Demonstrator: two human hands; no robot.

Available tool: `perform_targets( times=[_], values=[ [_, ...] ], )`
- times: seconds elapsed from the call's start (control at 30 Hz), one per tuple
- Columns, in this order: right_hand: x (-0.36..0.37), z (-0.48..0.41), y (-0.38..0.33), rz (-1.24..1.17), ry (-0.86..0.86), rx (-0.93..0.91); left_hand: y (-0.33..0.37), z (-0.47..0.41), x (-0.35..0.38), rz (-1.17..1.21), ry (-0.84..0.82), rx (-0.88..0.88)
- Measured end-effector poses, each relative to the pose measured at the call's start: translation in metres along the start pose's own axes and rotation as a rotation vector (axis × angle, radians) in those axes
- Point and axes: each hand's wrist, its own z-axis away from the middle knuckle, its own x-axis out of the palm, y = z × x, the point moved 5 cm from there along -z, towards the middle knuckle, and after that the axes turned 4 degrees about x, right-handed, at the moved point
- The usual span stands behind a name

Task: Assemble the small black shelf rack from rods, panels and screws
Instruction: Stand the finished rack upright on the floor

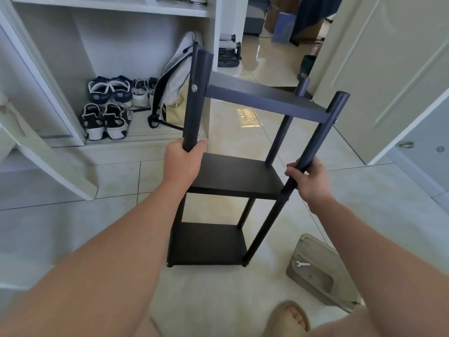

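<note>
Rack [233,176] of black rods and panels stands on the tiled floor [73,227] straight in front of the person, its two near feet down on the tiles and its rods slanting up and away. Three panels sit between the four rods: the bottom panel [206,244] just above the floor, a middle one, and the top panel [262,98] near the upper ends of the rods. A silver screw head [194,88] shows on the left near rod [194,105] at the level of the top panel.

Both hands are grasping the rack. The left hand [183,164] is wrapped round the left near rod just above the middle panel, fingers curled behind it. The right hand [311,183] grips the right near rod [323,132] at about the same height, thumb and fingers closed round it.

To the right of the rack's foot, a grey tray [315,283] lies on the floor with a small flat wrench [301,264] in it. A foot in a tan slipper [289,317] shows at the lower edge.

Beyond the rack on the left is an open white cupboard [109,10]; pairs of dark and white shoes [107,120] sit on its lowest shelf and a pale backpack [175,76] leans beside them. A white door [388,69] stands open on the right.
</note>
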Motion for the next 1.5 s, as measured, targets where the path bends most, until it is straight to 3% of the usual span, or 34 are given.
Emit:
perform_targets(
  times=[0.17, 0.3, 0.7, 0.83, 0.93, 1.07, 1.17, 1.27, 1.37, 1.5],
  values=[
    [-0.016, -0.016, 0.02, 0.06, 0.109, -0.014, -0.011, -0.01, 0.027, -0.171, -0.058, 0.058],
    [-0.029, -0.027, 0.034, 0.097, 0.167, -0.009, -0.02, -0.017, 0.05, -0.353, -0.014, 0.119],
    [-0.029, -0.018, 0.042, 0.209, 0.225, 0.027, -0.032, -0.014, 0.073, -0.463, -0.065, -0.013],
    [-0.013, 0.009, 0.048, 0.249, 0.107, 0.107, -0.038, 0.008, 0.072, -0.428, -0.156, -0.137],
    [-0.001, 0.035, 0.043, 0.309, 0.006, 0.113, -0.047, 0.036, 0.067, -0.53, -0.259, -0.184],
    [0.016, 0.066, 0.038, 0.568, -0.187, 0.029, -0.053, 0.081, 0.07, -0.813, -0.443, 0.009],
    [0.037, 0.085, 0.046, 0.68, -0.311, -0.088, -0.064, 0.103, 0.073, -0.905, -0.513, 0.159],
    [0.064, 0.09, 0.072, 0.883, -0.413, -0.152, -0.095, 0.109, 0.072, -0.987, -0.567, 0.201],
    [0.079, 0.091, 0.111, 1.101, -0.451, -0.114, -0.133, 0.114, 0.072, -1.016, -0.604, 0.163],
    [0.08, 0.105, 0.144, 1.288, -0.579, 0.018, -0.162, 0.124, 0.081, -1.013, -0.688, -0.072]
  ],
)
